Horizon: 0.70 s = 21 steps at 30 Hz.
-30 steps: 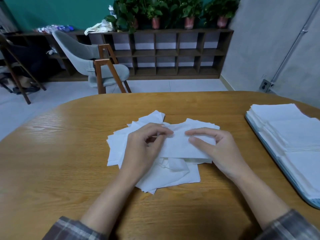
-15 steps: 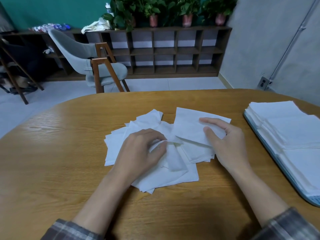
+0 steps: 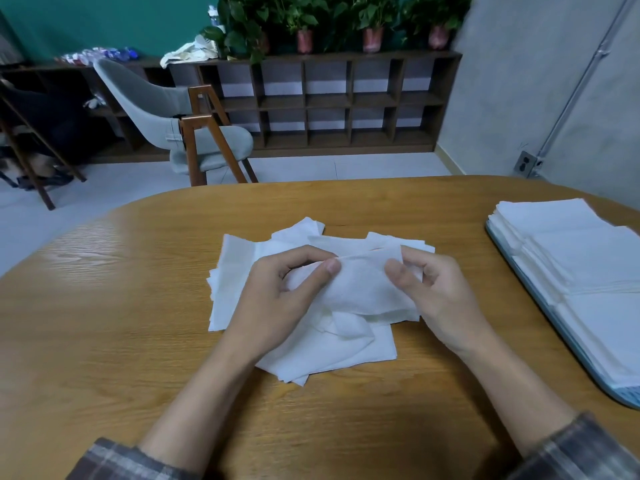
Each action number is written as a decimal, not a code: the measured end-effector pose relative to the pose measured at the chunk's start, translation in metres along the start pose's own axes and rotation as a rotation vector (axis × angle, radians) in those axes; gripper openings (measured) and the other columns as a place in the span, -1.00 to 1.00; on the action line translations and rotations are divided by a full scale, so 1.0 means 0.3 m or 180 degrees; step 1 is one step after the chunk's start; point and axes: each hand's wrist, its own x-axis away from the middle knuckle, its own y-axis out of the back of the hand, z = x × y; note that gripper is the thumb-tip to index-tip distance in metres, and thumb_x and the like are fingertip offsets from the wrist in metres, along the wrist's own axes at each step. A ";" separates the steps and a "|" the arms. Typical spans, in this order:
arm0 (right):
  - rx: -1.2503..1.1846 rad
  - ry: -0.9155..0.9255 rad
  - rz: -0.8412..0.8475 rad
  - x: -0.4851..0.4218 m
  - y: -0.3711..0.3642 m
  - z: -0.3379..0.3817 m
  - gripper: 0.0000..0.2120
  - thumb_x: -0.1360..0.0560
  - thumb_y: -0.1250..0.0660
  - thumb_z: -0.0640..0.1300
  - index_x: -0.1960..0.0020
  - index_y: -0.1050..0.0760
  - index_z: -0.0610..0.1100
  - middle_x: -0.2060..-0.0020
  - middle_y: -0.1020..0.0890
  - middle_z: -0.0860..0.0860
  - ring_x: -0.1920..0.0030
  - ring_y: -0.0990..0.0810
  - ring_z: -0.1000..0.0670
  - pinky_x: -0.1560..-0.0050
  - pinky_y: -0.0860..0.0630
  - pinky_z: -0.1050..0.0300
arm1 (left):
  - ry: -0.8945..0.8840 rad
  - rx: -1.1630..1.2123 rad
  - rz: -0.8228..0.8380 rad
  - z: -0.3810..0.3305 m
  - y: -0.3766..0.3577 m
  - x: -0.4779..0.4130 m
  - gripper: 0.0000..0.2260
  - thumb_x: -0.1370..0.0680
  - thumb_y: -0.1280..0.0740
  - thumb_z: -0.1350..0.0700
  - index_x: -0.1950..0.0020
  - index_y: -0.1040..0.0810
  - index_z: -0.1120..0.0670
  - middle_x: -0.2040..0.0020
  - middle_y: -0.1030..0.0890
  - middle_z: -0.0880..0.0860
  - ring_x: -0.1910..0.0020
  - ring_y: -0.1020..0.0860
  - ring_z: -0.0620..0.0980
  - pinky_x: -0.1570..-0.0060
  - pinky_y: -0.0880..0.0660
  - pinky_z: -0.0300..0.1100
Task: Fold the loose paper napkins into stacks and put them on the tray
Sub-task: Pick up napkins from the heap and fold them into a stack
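Napkins (image 3: 311,351): white. Surface (image 3: 104,341): tan woodgrain. Tray (image 3: 554,327): pale blue. My sleeves (image 3: 128,460): grey plaid. Wall (image 3: 104,19): teal.

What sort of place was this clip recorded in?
Probably an office or lounge-style room, though I can't be sure. It has a large rounded wooden table, a low cubby shelf along the back wall with potted plants on top, and a grey upholstered chair with wooden legs.

No text, label, brand, number or sign was readable anywhere; the napkins (image 3: 311,348), tray (image 3: 625,394) and table (image 3: 104,341) showed plain faces.
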 end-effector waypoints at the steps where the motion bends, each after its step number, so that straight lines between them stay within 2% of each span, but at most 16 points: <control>1: -0.0028 -0.0057 -0.0067 0.000 -0.009 0.000 -0.73 -0.57 -0.48 0.11 -0.03 -0.73 -0.09 0.07 -0.78 0.09 0.06 -0.73 0.11 0.10 -0.55 0.32 | 0.0014 0.0029 -0.0004 -0.001 -0.002 0.000 -0.91 -0.63 -0.44 0.12 0.02 -0.74 0.03 0.05 -0.75 -0.14 -0.04 -0.69 -0.14 -0.03 -0.51 -0.36; 4: -0.0013 -0.0195 -0.0268 -0.001 -0.017 -0.009 -0.83 -0.53 -0.48 -0.08 -0.02 -0.74 -0.16 0.07 -0.79 0.00 0.02 -0.77 0.00 0.09 -0.62 0.22 | -0.0141 -0.0125 -0.0156 0.003 -0.015 0.004 -0.97 -0.58 -0.50 0.09 0.05 -0.74 0.00 0.02 -0.73 -0.15 -0.08 -0.67 -0.12 -0.07 -0.50 -0.33; 7: -0.0135 -0.0273 -0.0267 0.003 -0.019 -0.003 -0.84 -0.54 -0.47 -0.12 -0.03 -0.74 -0.19 0.07 -0.79 -0.03 0.03 -0.77 -0.01 0.10 -0.62 0.22 | -0.0531 -0.0633 -0.0389 0.020 -0.013 0.001 -0.90 -0.50 -0.56 -0.02 0.04 -0.75 -0.03 -0.28 -0.57 -0.11 -0.32 -0.53 -0.08 -0.27 -0.42 -0.33; 9: -0.0229 -0.0315 -0.0249 0.004 -0.017 -0.004 -0.85 -0.53 -0.46 -0.13 -0.02 -0.73 -0.19 0.07 -0.79 -0.04 0.04 -0.77 0.00 0.11 -0.61 0.22 | -0.0335 -0.0414 -0.0251 0.011 0.001 -0.002 -0.87 -0.47 -0.56 -0.06 0.04 -0.75 -0.06 -0.38 -0.53 -0.14 -0.43 -0.47 -0.14 -0.36 -0.39 -0.28; 11: -0.0288 -0.0335 -0.0222 0.004 -0.016 -0.005 -0.84 -0.52 -0.46 -0.11 -0.02 -0.73 -0.18 0.06 -0.79 -0.05 0.04 -0.76 -0.01 0.09 -0.60 0.21 | -0.0033 -0.0051 -0.0028 -0.002 0.013 -0.003 -0.87 -0.47 -0.56 -0.04 0.07 -0.75 -0.01 -0.25 -0.67 -0.15 -0.29 -0.59 -0.19 -0.25 -0.47 -0.20; 13: -0.0343 -0.0341 -0.0245 0.004 -0.018 -0.005 -0.82 -0.50 -0.47 -0.09 -0.01 -0.73 -0.18 0.05 -0.79 -0.06 0.04 -0.76 0.00 0.09 -0.61 0.20 | 0.0106 0.0112 -0.0023 -0.009 0.015 -0.001 -0.88 -0.49 -0.55 0.00 0.10 -0.75 0.04 0.01 -0.75 -0.11 0.01 -0.67 -0.20 0.00 -0.51 -0.30; 16: -0.0386 -0.0346 -0.0373 0.001 -0.020 -0.010 -0.77 -0.47 -0.48 -0.07 0.00 -0.70 -0.22 0.06 -0.78 -0.08 0.06 -0.75 -0.01 0.09 -0.63 0.17 | 0.0194 0.0176 -0.0285 -0.008 0.010 -0.004 -0.92 -0.51 -0.57 0.06 0.11 -0.77 0.06 0.13 -0.76 -0.06 0.25 -0.61 -0.17 0.27 -0.43 -0.38; 18: -0.0363 -0.0349 -0.0452 -0.003 -0.019 -0.014 -0.76 -0.46 -0.48 -0.05 0.02 -0.69 -0.23 0.09 -0.77 -0.06 0.07 -0.73 0.00 0.09 -0.62 0.16 | 0.0255 0.0272 -0.0388 -0.001 0.011 -0.005 -0.91 -0.49 -0.59 0.05 0.12 -0.78 0.05 0.14 -0.76 -0.03 0.30 -0.56 -0.07 0.30 -0.40 -0.30; 21: -0.0288 -0.0369 -0.0510 -0.006 -0.020 -0.017 -0.74 -0.46 -0.48 -0.03 0.02 -0.68 -0.23 0.11 -0.77 -0.03 0.09 -0.73 0.02 0.11 -0.61 0.18 | 0.0277 0.0357 -0.0438 0.006 0.009 -0.006 -0.89 -0.48 -0.60 0.03 0.13 -0.77 0.04 0.14 -0.76 0.01 0.15 -0.59 0.35 0.24 -0.46 0.06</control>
